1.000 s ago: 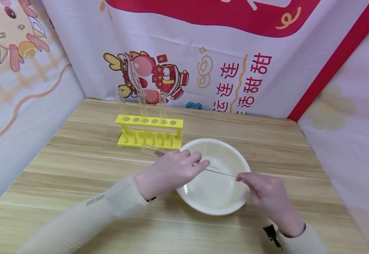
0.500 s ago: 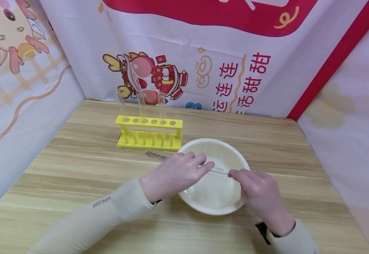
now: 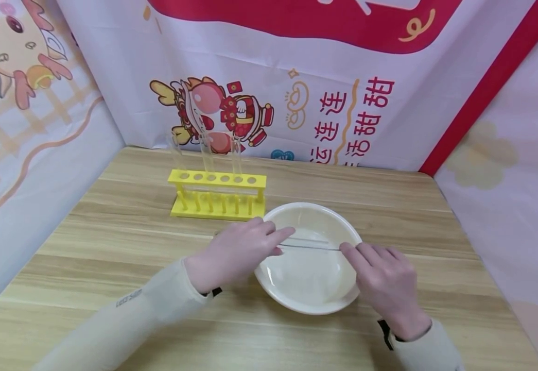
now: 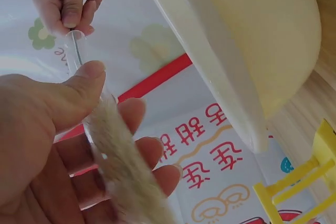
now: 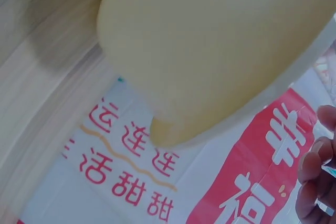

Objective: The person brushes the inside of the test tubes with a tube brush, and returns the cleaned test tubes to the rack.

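Observation:
A clear test tube lies in my left hand, with thumb and fingers curled round it above the white basin. Inside the tube, the pale bristles of a test tube brush show in the left wrist view, slightly blurred. The brush's thin wire runs out of the tube's mouth towards the right. My right hand pinches the wire's end over the basin's right rim. From the head view, the tube's closed end is mostly hidden behind my left hand.
A yellow test tube rack stands behind the basin to the left. Three clear upright tubes, including the middle test tube, are in it. Printed cloth hangs behind the wooden table.
My hands first came closer together, the brush going deeper into the tube. Since then my left hand has shifted left with the tube, and more wire shows between the hands.

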`<state>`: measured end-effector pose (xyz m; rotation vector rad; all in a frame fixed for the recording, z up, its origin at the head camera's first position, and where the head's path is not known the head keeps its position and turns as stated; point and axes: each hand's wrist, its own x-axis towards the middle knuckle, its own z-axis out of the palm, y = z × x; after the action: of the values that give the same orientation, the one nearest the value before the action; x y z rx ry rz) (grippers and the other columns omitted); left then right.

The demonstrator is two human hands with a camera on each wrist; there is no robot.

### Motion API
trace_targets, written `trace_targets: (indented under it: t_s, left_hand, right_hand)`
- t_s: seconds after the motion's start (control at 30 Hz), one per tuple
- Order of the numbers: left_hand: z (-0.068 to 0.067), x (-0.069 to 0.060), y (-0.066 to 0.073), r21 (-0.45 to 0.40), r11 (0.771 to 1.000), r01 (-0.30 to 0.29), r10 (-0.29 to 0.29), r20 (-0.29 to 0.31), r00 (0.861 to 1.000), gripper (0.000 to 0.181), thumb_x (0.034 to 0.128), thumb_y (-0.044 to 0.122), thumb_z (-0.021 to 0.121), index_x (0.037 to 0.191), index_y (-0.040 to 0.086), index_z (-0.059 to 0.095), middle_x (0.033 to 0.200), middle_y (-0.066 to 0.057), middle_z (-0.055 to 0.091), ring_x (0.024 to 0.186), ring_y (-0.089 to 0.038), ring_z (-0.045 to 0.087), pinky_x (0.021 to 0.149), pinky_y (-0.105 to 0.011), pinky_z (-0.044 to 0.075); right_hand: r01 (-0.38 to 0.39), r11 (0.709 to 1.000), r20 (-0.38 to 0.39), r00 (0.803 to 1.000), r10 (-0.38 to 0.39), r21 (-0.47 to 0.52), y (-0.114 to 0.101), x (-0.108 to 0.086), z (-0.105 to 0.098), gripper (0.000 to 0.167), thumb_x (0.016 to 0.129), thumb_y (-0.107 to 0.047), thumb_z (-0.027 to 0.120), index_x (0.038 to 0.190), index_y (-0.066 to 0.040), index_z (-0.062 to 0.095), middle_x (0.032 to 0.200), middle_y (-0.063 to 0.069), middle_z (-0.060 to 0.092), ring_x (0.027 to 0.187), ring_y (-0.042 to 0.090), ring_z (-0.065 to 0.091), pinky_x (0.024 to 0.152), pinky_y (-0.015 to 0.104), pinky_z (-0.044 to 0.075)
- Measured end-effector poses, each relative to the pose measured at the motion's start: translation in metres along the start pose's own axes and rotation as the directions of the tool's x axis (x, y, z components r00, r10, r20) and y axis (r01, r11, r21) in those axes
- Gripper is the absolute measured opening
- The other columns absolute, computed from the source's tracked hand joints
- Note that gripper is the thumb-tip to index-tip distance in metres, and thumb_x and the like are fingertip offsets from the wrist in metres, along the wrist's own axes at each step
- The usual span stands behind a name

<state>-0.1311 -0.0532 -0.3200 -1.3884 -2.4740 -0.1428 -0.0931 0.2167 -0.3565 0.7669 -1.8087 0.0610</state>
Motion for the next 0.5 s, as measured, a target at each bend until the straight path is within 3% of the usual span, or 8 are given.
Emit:
trace_targets:
  t_s: [0.27,0.5]
  left_hand:
    - [-0.004,-0.010,-0.008,-0.072,0.995,0.064,-0.064,0.014,0.998,0.034,0.0927,0.019,0.072,0.126,0.011,0.066,0.097,-0.004,0.066,0.078,-0.015,0.061,0.062,-0.025,0.054]
    - [-0.002,-0.013,-0.010,-0.005,0.999,0.051,-0.051,-0.028,0.998,0.031,0.0882,0.017,0.077,0.118,0.013,0.069,0.094,-0.006,0.068,0.076,-0.018,0.063,0.060,-0.026,0.054]
  right_hand:
    - [0.005,1.000,0.008,1.000,-0.005,-0.009,0.001,-0.001,0.000,0.031,0.086,0.012,0.044,0.086,-0.002,0.071,0.068,0.008,0.062,0.051,0.029,0.058,0.041,0.040,0.047]
    - [0.019,0.998,0.105,0.994,-0.025,0.054,-0.002,-0.006,0.000,0.028,0.094,0.008,0.044,0.087,-0.002,0.070,0.064,0.003,0.059,0.045,0.020,0.050,0.041,0.034,0.044]
